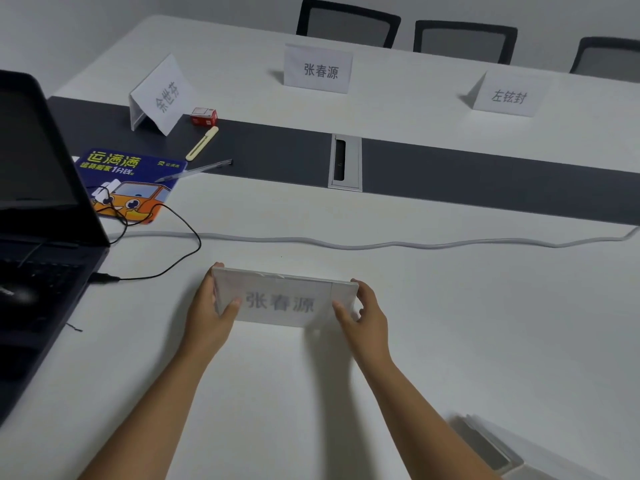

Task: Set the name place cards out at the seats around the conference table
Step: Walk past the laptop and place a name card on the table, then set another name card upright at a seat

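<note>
Place card held at near edge

Left hand [211, 308] and right hand [363, 311] pinch opposite ends of a clear-sleeved place card [282, 299], between them, low over the white surface [450, 306]. Beyond: three standing cards [318, 69] before the far chairs [348, 24].

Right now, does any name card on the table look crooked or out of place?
Yes. The far-left card is turned sideways and sits partly on the dark centre strip, while the middle card and right card face this side squarely. Both hands, left hand and right hand, hold a fourth card.
</note>
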A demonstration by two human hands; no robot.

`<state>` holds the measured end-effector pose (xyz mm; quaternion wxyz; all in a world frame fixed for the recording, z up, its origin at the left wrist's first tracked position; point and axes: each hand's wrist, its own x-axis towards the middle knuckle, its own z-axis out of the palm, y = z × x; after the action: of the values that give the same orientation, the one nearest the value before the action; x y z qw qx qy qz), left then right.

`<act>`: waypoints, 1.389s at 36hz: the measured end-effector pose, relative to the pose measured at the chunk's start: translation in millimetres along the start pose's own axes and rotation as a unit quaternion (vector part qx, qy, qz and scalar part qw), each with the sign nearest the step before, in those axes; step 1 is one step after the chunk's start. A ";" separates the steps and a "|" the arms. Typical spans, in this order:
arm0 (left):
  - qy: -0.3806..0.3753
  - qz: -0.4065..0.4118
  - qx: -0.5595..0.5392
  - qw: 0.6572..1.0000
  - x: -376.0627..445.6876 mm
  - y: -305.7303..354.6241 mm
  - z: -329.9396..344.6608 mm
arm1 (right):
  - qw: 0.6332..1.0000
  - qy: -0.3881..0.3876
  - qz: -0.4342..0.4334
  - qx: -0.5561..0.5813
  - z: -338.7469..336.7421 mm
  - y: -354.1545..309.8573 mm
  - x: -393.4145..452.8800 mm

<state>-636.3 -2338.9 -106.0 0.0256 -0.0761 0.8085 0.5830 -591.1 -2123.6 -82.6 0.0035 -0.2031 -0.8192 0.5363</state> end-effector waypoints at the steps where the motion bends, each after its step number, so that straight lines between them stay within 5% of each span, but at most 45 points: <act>1: 0.002 0.000 0.002 1.000 -0.2 0.3 0.2 | 1.000 0.000 -0.001 0.000 0.2 -0.1 0.0; 7: 0.007 -0.015 0.009 1.000 -1.4 1.9 -1.4 | 1.000 -0.009 0.006 -0.011 -1.6 -2.9 -1.3; 11: 0.107 -0.017 0.057 0.992 -24.4 16.4 5.4 | 1.000 -0.006 -0.001 -0.007 -14.2 -11.6 -16.1; 15: 0.172 0.089 0.127 0.973 -82.8 23.0 31.8 | 0.997 0.046 -0.048 -0.028 -41.7 -16.0 -47.0; 19: 0.046 0.211 0.132 0.967 -132.1 8.2 64.6 | 0.980 0.134 -0.144 -0.042 -85.5 -24.4 -79.6; 25: -0.159 0.224 0.055 0.960 -186.9 19.2 130.9 | 0.963 0.252 -0.096 -0.009 -172.0 -14.2 -139.1; 30: -0.267 0.136 0.022 0.954 -227.2 50.2 182.7 | 0.919 0.381 -0.006 -0.097 -227.9 31.3 -192.1; 32: -0.293 0.109 0.020 0.950 -237.4 64.0 194.6 | 0.925 0.351 0.090 -0.117 -241.4 58.1 -202.9; 35: -0.317 0.088 0.031 0.944 -243.1 74.7 207.3 | 0.941 0.271 0.201 0.038 -250.6 80.8 -211.4; 50: -0.171 0.086 0.065 0.979 -260.7 83.9 203.2 | 0.945 0.256 0.190 0.077 -267.0 107.9 -211.1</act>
<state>-401.5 -2096.4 -58.1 0.1183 0.0962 0.8318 0.5338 -302.2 -1923.4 -19.4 0.1271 -0.4846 -0.6934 0.5179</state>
